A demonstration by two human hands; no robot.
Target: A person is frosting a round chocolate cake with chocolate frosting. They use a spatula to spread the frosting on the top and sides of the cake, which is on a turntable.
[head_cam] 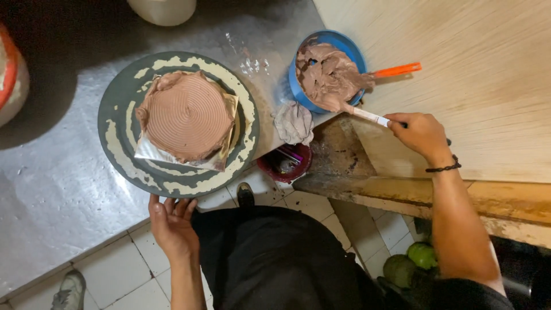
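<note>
The right hand (422, 133) is clamped on a spatula (359, 112) whose blade sits in the blue bowl (342, 43) of brown cream. The left hand (172, 221), fingers spread, touches the turntable (115, 138) rim on the metal surface (51, 189); the cake (185, 115) sits on top.

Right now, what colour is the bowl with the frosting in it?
The bowl is blue, seen best in the head view.

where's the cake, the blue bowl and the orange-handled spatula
cake (186, 115), head view, middle of its ridged brown top
blue bowl (351, 47), head view, bare right rim
orange-handled spatula (397, 70), head view, on the orange handle sticking out of the bowl
</note>
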